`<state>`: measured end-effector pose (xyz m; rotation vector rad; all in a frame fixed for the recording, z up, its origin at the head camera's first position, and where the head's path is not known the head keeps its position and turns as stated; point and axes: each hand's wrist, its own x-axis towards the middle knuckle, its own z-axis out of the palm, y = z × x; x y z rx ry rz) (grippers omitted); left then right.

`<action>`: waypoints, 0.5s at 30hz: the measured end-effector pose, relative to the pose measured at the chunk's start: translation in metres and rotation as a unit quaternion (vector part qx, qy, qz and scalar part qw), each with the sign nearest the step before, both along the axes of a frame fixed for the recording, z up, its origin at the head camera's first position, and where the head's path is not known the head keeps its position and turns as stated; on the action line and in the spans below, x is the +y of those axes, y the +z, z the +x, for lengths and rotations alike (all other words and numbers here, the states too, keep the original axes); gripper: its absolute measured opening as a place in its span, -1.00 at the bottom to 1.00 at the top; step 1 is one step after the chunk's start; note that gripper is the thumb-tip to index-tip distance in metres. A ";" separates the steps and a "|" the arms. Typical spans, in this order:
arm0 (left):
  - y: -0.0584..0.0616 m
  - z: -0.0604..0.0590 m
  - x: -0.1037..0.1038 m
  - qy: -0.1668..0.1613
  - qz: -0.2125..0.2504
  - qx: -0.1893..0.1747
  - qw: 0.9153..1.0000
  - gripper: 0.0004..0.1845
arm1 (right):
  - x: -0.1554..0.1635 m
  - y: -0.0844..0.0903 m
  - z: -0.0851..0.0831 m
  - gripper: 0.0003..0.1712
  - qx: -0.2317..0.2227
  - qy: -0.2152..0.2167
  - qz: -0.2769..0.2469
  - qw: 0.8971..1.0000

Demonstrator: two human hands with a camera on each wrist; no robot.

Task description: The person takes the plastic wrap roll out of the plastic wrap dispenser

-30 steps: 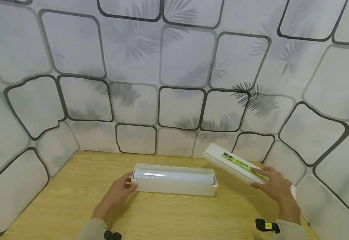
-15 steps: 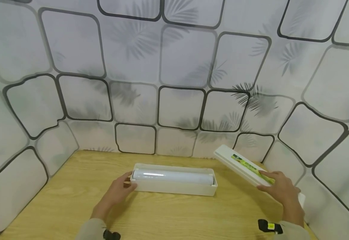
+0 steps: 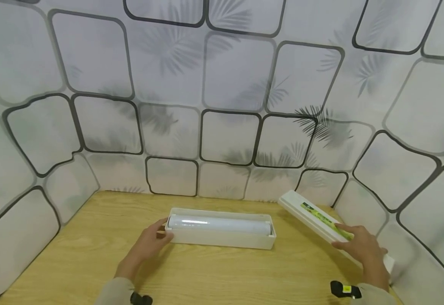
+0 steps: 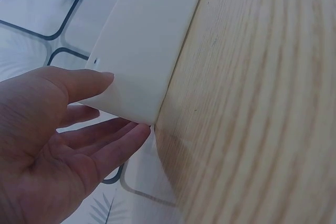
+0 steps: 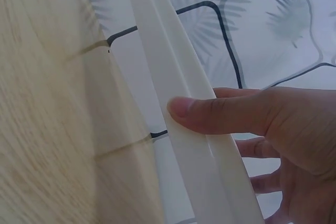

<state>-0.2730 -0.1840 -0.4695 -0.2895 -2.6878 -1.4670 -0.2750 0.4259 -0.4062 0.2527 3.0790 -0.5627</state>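
Left hand grips box, 6 o'clock, roll inside; right hand pinches lid, 4 o'clock; wall blocks 12.

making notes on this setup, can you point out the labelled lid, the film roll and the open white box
labelled lid [image 3: 318, 215], head view, on its green label
film roll [image 3: 220, 224], head view, middle of its glossy surface
open white box [image 3: 222, 239], head view, on its front wall
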 end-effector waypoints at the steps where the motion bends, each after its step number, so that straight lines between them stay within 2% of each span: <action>1: 0.000 0.000 0.000 0.001 0.000 0.000 1.000 -0.40 | 0.000 -0.002 -0.001 0.14 -0.001 0.000 0.000 1.000; 9: 0.000 0.002 0.000 0.000 0.005 -0.002 1.000 -0.40 | 0.004 -0.018 -0.007 0.16 -0.008 0.002 0.003 1.000; 15: -0.001 0.000 0.000 0.004 0.002 -0.003 1.000 -0.41 | 0.004 -0.022 -0.009 0.17 -0.020 -0.016 -0.003 1.000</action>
